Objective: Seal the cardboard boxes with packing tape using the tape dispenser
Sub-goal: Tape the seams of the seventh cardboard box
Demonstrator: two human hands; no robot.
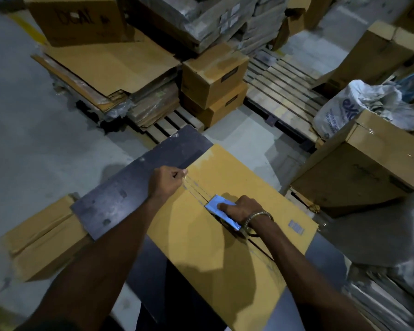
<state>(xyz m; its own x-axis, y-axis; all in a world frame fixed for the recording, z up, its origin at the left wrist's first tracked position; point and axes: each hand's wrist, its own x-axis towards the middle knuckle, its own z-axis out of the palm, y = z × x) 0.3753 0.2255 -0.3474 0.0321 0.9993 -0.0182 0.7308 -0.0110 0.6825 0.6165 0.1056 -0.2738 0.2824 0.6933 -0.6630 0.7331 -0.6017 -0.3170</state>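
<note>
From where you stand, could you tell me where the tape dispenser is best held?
Probably from above and the near end: the tape dispenser lies flat along the box seam, its broad blue top facing up, as the right hand grips it now, fingers pressing on top.

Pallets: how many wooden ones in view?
2 that I can tell. One pallet sits under the flattened cardboard stack and two small stacked boxes; the other pallet lies to its right, mostly bare. Stacked goods farther back may hide more.
</note>
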